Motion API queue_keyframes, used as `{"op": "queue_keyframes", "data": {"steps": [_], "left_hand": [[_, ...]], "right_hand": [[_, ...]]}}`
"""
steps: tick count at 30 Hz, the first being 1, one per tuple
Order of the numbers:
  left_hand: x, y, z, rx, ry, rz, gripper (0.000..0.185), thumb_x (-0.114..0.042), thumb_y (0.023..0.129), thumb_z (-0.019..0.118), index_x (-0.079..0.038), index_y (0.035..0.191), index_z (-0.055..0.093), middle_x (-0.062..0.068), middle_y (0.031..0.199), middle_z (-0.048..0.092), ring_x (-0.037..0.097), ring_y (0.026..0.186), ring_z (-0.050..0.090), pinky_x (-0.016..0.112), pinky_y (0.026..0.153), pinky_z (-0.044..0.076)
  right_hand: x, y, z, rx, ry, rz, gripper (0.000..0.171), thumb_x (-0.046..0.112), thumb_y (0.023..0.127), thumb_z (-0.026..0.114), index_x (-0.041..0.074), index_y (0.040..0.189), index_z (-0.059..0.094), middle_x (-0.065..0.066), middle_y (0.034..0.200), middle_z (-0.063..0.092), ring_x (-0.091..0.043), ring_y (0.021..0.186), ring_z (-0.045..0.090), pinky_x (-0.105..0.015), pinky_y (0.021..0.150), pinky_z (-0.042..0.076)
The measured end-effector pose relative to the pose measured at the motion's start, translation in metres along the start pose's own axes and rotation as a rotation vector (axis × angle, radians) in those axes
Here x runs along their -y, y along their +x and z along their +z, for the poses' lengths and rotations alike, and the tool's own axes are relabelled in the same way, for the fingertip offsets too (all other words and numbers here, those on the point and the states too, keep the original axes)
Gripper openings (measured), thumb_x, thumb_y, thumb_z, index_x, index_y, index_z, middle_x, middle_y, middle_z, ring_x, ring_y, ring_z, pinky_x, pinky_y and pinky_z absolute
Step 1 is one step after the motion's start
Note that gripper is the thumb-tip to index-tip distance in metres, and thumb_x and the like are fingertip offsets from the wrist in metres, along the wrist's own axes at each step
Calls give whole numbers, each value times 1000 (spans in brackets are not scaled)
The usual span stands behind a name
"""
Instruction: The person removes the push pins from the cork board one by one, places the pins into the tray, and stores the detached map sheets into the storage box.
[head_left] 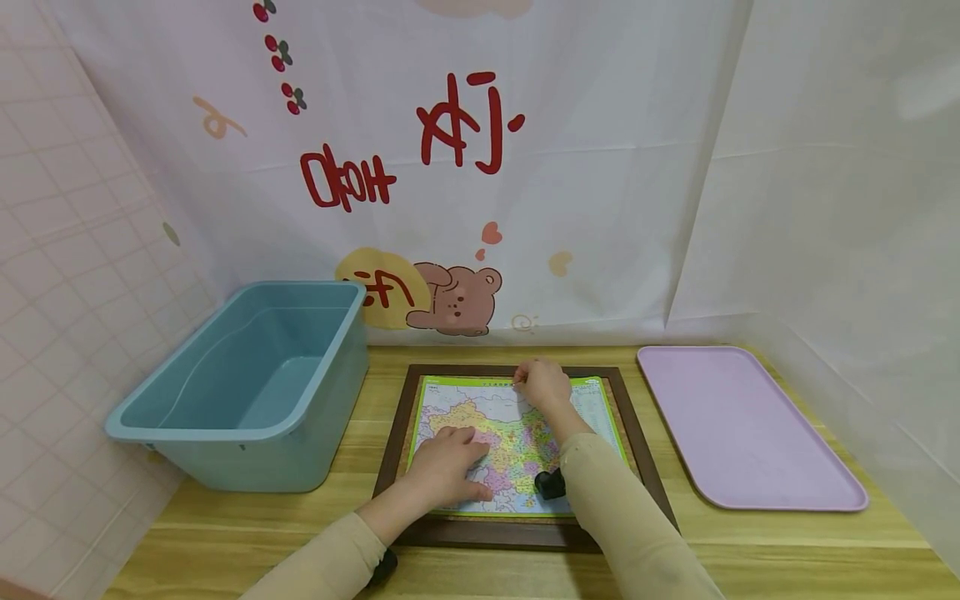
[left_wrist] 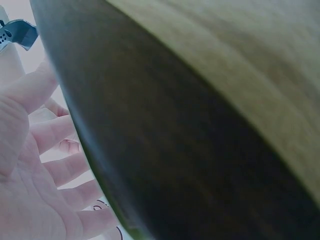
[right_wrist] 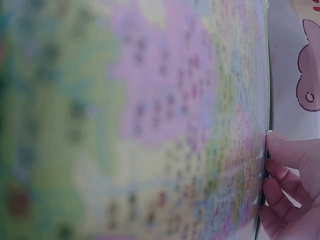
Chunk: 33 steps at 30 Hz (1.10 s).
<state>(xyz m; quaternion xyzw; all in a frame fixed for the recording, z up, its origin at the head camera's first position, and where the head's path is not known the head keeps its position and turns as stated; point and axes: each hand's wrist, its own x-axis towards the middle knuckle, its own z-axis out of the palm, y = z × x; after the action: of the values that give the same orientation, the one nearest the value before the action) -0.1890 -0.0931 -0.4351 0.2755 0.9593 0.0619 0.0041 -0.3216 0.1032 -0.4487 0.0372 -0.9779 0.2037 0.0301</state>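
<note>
A colourful paper map [head_left: 465,408] with a bright green border lies on a cork board [head_left: 613,392] in a dark brown wooden frame [head_left: 395,433]. My left hand [head_left: 446,467] rests on the map's lower left with its fingers spread. In the left wrist view, the left hand [left_wrist: 45,165] shows beside the dark frame [left_wrist: 150,130]. At the map's top edge is my right hand [head_left: 543,385], its fingers curled and the fingertips close together. The right wrist view has the right hand [right_wrist: 292,185] at the edge of the map [right_wrist: 165,100]; I cannot tell what its fingertips hold.
A deep blue-green plastic tub [head_left: 341,383] stands left of the frame on the wood-grain table [head_left: 712,550]. To the right lies a flat pink-purple tray [head_left: 750,425]. Behind hangs a pale cloth [head_left: 600,208] printed with red characters and a bear.
</note>
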Motion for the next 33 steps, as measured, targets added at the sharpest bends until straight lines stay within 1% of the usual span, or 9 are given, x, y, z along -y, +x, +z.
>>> {"op": "queue_keyframes", "data": {"steps": [9,15,20,25,28,33], "left_hand": [[0,-1,1,-22,-1,15,65,-56,76,79,-16,127,69,13,134,58,36,118,54,55,83,51],[0,-2,1,-24,-5,17,64,-56,76,79,-16,126,69,13,133,58,36,118,54,55,83,51],[0,-2,2,-29,-1,24,64,-56,76,79,-16,125,70,13,131,59,35,116,55,53,82,52],[0,-2,1,-29,-1,24,64,-56,77,79,-16,126,69,13,131,59,35,116,55,53,82,52],[-1,-1,1,-28,-4,23,64,-56,77,79,-16,126,69,13,132,59,35,116,55,53,82,52],[-1,-1,-1,-21,-7,20,65,-56,77,78,-15,126,69,14,133,58,36,117,54,55,83,51]], "right_hand": [[-2,-1,-1,24,15,9,17,24,93,72,19,79,65,0,87,58,-22,77,53,-37,64,44],[-5,0,2,32,6,8,19,23,94,70,18,78,63,-3,92,56,-25,82,52,-39,67,44],[-6,-1,2,37,26,0,20,22,95,69,18,77,62,-4,93,55,-25,82,51,-40,68,43],[-9,-1,0,38,71,-27,18,21,95,68,16,79,62,-3,86,55,-22,74,51,-36,63,40],[-11,-2,-3,41,122,-38,17,20,95,67,15,80,63,-1,80,57,-20,68,51,-34,59,40],[-13,-3,-7,56,215,-40,18,18,96,66,14,80,61,-1,74,56,-19,65,49,-34,61,39]]}}
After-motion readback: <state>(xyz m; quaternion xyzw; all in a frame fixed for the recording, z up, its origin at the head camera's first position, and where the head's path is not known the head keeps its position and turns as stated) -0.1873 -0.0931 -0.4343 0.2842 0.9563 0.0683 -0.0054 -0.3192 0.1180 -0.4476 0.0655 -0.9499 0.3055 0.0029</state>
